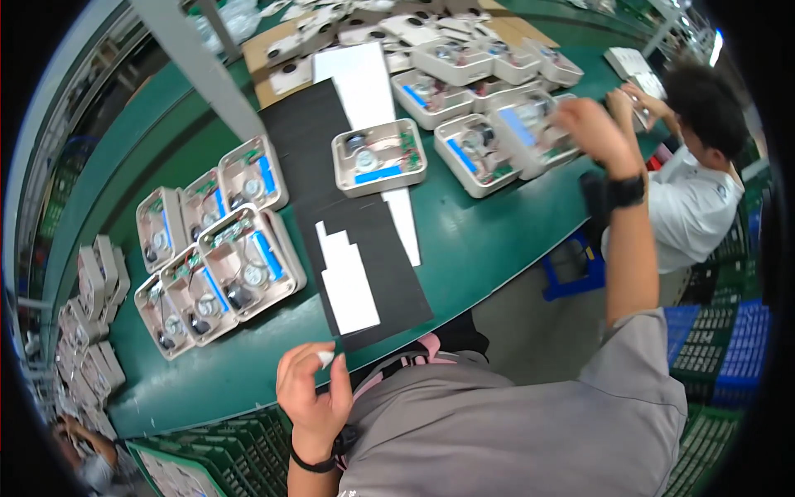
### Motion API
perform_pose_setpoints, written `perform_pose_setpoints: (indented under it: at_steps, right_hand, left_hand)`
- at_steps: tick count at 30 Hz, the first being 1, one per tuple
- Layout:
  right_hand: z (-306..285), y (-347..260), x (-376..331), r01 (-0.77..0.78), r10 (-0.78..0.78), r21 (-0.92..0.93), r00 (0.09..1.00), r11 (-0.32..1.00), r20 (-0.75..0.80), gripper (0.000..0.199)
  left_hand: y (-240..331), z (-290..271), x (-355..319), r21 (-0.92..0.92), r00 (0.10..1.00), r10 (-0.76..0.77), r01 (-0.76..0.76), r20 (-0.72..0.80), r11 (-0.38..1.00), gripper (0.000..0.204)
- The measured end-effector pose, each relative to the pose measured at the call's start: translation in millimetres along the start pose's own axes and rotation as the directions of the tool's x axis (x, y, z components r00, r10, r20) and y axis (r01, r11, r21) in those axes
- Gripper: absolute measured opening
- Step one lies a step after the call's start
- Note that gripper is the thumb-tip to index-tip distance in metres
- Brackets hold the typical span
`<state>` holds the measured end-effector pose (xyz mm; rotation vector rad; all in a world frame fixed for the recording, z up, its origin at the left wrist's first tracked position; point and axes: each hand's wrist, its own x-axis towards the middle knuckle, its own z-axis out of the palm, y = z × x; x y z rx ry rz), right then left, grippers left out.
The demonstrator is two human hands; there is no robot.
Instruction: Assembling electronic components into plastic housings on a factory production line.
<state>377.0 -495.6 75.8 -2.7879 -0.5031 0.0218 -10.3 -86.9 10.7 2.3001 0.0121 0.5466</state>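
Observation:
My left hand (313,393) is over the table's near edge, fingers curled and thumb raised. A small white piece (325,359) shows between its fingertips; its kind is unclear. To the right my right hand (595,137), smeared by motion, grips the far right edge of a beige plastic housing (515,124), blurred as well, with a blue battery inside. Between the hands, one open housing (341,178) stands on a black mat (302,137); it contains a blue battery, a round speaker-like part and a green circuit board. White strips (348,290) lie on the mat nearer to me.
More filled housings (257,240) stand in a group at the left and in a stack (451,66) at the back right. Empty-looking shells (397,29) are heaped on cardboard. A co-worker (687,182) sits at the right, by a blue stool (575,269). Green crates (240,451) stand below.

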Motion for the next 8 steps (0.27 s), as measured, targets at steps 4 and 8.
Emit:
perform_pose_setpoints:
  at_steps: [4, 8]
  right_hand:
    - [-14.8, 96.3, 40.1, -0.175, 0.150, -0.175, 0.978, 0.969, -0.147, 0.031]
    - [8.5, 132.8, 67.1, -0.281, 0.250, -0.138, 0.946, 0.950, -0.205, 0.035]
  left_hand:
    - [-10.8, 5.9, 24.0, 0.205, 0.990, 0.074, -0.049, -0.116, 0.977, 0.034]
    - [-17.4, 13.0, 55.3, 0.367, 0.985, -0.017, 0.079, -0.171, 0.927, 0.043]
